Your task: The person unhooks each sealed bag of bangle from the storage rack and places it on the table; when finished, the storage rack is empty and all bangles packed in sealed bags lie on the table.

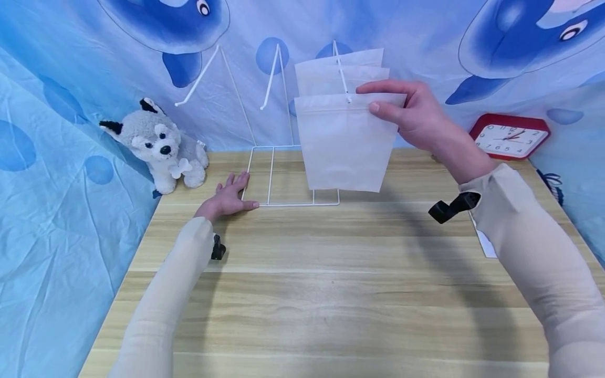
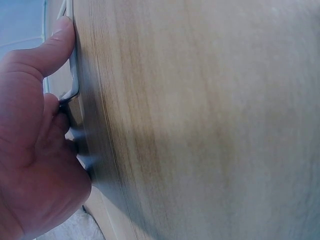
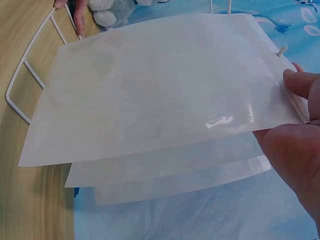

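Head view, right hand: I see the right hand (image 1: 416, 113) pinching the front bag (image 1: 350, 142) at its upper right corner, with the thumb on the near face and the index finger behind.
Head view, front bag: it is white and flat, and hangs down and left of this pinch; the tip of the right hook (image 1: 341, 70) shows at its top edge, just left of the thumb.
Head view, rear bags: two rear bags (image 1: 317, 81) hang on the same hook, behind the pinched one.
Head view, rack: the base of the white wire rack (image 1: 293, 205) lies below and left of the pinch, on the wooden table (image 1: 307, 294).
Head view, left hand: the left hand (image 1: 227, 198) rests at the near left corner of this base, its fingers spread.
Head view, surroundings: the plush dog (image 1: 158, 139) sits behind and left of the left hand; the red clock (image 1: 512, 136) is right of the pinch.
Left wrist view, thumb: it lies on the base wire; the other fingertips I cannot see clearly.
Right wrist view, bags: the front bag spreads out from the thumb, with the hook tip through it near the grip; the rear bags show past its edge.
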`<state>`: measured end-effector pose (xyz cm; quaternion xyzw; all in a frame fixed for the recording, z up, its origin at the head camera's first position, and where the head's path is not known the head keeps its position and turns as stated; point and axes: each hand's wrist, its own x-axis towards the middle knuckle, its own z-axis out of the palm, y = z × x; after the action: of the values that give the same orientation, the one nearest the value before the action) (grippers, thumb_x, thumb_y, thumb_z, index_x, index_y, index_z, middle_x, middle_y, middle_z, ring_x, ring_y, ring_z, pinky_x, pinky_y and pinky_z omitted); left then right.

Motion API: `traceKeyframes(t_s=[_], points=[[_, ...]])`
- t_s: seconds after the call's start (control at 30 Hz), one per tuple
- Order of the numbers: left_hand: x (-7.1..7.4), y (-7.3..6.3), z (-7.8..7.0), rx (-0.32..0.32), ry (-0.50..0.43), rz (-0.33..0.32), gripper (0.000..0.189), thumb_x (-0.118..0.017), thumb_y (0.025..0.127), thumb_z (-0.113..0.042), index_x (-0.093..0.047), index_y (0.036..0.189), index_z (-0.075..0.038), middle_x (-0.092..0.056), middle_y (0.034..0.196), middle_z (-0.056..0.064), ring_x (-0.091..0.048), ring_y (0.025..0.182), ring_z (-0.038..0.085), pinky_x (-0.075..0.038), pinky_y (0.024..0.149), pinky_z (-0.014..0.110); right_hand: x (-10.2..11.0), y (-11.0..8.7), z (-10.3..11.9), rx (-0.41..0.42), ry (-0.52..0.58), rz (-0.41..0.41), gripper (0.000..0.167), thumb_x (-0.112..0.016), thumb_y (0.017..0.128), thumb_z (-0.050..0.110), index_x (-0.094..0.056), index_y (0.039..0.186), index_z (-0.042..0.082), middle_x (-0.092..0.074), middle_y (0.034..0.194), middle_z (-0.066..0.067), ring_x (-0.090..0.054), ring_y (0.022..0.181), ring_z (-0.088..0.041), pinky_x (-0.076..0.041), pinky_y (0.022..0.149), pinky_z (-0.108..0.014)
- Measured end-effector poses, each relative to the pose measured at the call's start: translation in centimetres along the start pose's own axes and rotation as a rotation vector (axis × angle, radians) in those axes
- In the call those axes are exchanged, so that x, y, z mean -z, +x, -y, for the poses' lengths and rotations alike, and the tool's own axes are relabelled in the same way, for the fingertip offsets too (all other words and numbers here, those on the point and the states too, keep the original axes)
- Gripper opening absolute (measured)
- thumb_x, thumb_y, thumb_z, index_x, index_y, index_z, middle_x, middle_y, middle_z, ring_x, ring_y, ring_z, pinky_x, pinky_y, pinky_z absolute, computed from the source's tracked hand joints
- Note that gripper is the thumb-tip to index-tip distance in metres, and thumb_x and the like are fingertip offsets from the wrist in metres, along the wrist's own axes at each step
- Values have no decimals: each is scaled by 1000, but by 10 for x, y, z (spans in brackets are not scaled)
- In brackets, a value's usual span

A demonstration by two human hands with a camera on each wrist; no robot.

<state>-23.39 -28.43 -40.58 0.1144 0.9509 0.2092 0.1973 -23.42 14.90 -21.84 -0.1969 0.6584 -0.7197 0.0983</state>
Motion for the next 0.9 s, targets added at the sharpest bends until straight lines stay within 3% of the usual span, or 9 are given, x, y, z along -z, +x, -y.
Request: traceKeyframes(t_s=[0.13,0.33,0.47,0.6,0.7,0.73,0.77,0.83,0.9], points=[[1,0,0,-1,4,-2,100,-65,96,-44,0,160,-3,7,166,15,17,148,39,11,114,62,0,-6,4,21,-47,-4,28,-68,95,4,-73,122,8,-59,129,-17,-66,105,-26,-57,84,-28],[1,1,-2,-7,5,-2,99,-65,96,-43,-1,160,-3,6,166,16,16,148,39,10,114,63,1,-17,10,71,-246,-21,27,-67,96,8,-74,122,13,-60,128,-12,-67,101,-21,-55,83,-22],[0,1,-3,-9,8,1,99,-65,96,-43,-1,160,-3,6,166,16,16,148,40,10,114,63,5,-23,9,112,-225,-8,26,-66,96,3,-74,120,9,-61,125,-12,-67,96,-21,-54,79,-20],[-1,1,-2,-3,7,1,99,-65,96,-44,-1,160,-3,6,166,15,17,148,39,11,114,62,12,-31,8,103,-301,-46,25,-68,95,6,-75,119,12,-62,111,-10,-55,58,-15,-42,50,-19],[-1,0,-2,-3,5,0,98,-64,96,-43,-1,160,-3,7,166,14,17,148,38,11,114,61,21,-39,8,87,-431,-86,26,-70,95,11,-75,120,16,-64,111,-5,-52,60,-14,-36,48,-21],[0,0,-2,-5,5,-1,99,-64,96,-43,-1,160,-3,7,166,15,17,148,39,11,114,62,25,-42,7,86,-456,-92,26,-70,95,11,-75,121,16,-64,115,-2,-57,69,-15,-41,52,-19],[0,0,-1,-5,6,-1,98,-64,96,-43,-1,160,-3,7,166,15,17,148,39,11,114,61,29,-45,7,85,-440,-90,26,-69,95,9,-75,121,14,-65,115,-3,-59,70,-15,-45,55,-16],[0,-1,-2,-8,6,-2,98,-64,96,-43,-1,160,-3,7,166,15,17,148,39,11,114,62,37,-49,4,92,-358,-76,27,-68,95,3,-74,120,8,-67,117,-5,-64,89,-18,-52,69,-17],[0,-1,-1,-9,9,-2,98,-64,96,-43,-1,160,-3,7,166,14,17,148,39,11,114,62,45,-54,3,80,-332,-77,27,-67,95,2,-74,120,6,-68,114,-5,-67,86,-17,-56,71,-19]])
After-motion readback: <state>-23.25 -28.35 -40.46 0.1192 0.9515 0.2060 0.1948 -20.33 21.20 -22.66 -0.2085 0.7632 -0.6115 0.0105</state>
